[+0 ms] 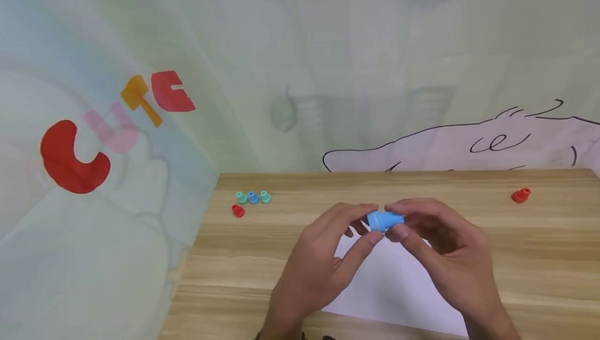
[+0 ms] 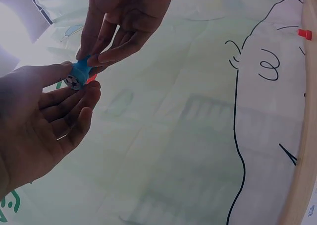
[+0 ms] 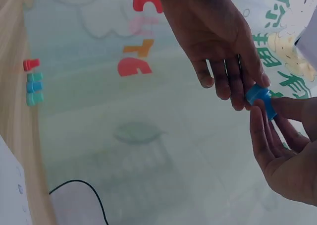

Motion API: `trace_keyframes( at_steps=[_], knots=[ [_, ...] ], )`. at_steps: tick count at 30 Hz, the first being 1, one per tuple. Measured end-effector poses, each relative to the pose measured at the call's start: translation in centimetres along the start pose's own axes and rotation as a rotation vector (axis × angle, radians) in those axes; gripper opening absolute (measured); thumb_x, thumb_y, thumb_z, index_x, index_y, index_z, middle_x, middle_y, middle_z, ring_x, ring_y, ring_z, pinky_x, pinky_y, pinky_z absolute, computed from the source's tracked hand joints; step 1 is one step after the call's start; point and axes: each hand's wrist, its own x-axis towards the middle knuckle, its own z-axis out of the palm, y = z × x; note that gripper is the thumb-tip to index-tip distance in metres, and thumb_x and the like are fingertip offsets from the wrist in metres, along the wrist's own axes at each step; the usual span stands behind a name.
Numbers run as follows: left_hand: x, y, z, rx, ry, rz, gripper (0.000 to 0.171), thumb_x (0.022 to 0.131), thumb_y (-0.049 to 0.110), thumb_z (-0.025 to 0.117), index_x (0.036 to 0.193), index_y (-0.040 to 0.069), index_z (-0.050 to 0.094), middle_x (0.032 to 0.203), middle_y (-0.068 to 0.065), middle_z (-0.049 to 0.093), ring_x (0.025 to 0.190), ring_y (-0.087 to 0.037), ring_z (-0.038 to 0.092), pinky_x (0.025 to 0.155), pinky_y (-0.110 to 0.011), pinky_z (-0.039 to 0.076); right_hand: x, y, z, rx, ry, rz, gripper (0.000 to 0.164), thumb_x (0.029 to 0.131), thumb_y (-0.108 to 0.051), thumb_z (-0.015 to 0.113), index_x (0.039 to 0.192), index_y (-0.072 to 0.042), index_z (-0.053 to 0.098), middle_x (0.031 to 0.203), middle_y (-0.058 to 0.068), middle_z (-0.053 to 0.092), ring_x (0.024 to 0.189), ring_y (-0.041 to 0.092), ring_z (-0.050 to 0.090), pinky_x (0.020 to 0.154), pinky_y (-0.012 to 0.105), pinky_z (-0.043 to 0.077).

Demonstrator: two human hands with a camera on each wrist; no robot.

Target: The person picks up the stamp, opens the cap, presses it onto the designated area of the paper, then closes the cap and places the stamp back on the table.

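Observation:
A small blue toy stamp [image 1: 385,221] is held between both hands above a white sheet of paper [image 1: 389,282]. It lies on its side, its wide end to the left and its narrow handle to the right. My left hand [image 1: 323,262] pinches the wide end between thumb and fingers. The narrow handle is gripped by the thumb and fingertips of my right hand [image 1: 450,251]. In the left wrist view, a black-and-white football picture shows on the stamp's [image 2: 74,81] round end. The right wrist view also has both hands meeting at the stamp [image 3: 262,97].
At the table's far left stand two green stamps [image 1: 241,197] [image 1: 265,197], a blue one [image 1: 253,197] between them and a red stamp [image 1: 238,210] in front. Another red stamp [image 1: 521,195] is at the far right. A printed curtain [image 1: 300,69] hangs behind the wooden table [image 1: 234,277].

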Motion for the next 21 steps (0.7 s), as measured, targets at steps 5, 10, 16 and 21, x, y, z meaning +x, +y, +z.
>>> trace_keyframes(
  at_steps=[5,10,16,21],
  knots=[
    [0.4,0.0,0.0,-0.003,0.008,0.028,0.028,0.09,0.008,0.06,0.117,0.0,0.055,0.1,-0.001,0.06,0.087,-0.005,0.055,0.076,-0.017,0.047,-0.2,-0.3,0.3,-0.033,0.013,0.072,0.038,0.076,0.023,0.056,0.113,0.013,0.056,0.101,0.023,0.062,0.075,0.027,0.061,0.074,0.03,0.054],
    [0.4,-0.2,0.3,0.032,0.003,0.053,0.026,0.089,0.009,0.06,0.113,0.001,0.056,0.097,-0.001,0.059,0.086,-0.006,0.054,0.076,-0.016,0.046,-0.1,-0.2,0.2,-0.099,-0.005,0.069,0.035,0.08,0.021,0.055,0.113,0.011,0.056,0.101,0.021,0.061,0.076,0.026,0.06,0.075,0.028,0.052],
    [0.3,-0.8,1.8,0.191,0.052,0.178,0.023,0.082,0.012,0.061,0.102,0.002,0.059,0.086,0.0,0.057,0.077,-0.007,0.053,0.072,-0.014,0.045,-0.9,0.8,0.1,-0.47,-0.02,0.15,0.026,0.095,0.003,0.045,0.104,-0.013,0.064,0.09,-0.003,0.066,0.076,0.014,0.06,0.071,0.023,0.049],
    [0.2,-1.3,3.4,0.359,0.114,0.284,0.017,0.08,0.02,0.059,0.09,0.006,0.06,0.075,0.004,0.049,0.063,-0.005,0.043,0.056,-0.011,0.033,-2.0,2.1,0.0,-0.589,-0.017,0.294,0.044,0.103,-0.012,0.032,0.07,-0.025,0.057,0.06,-0.013,0.055,0.052,0.007,0.051,0.046,0.023,0.043]
  ],
)
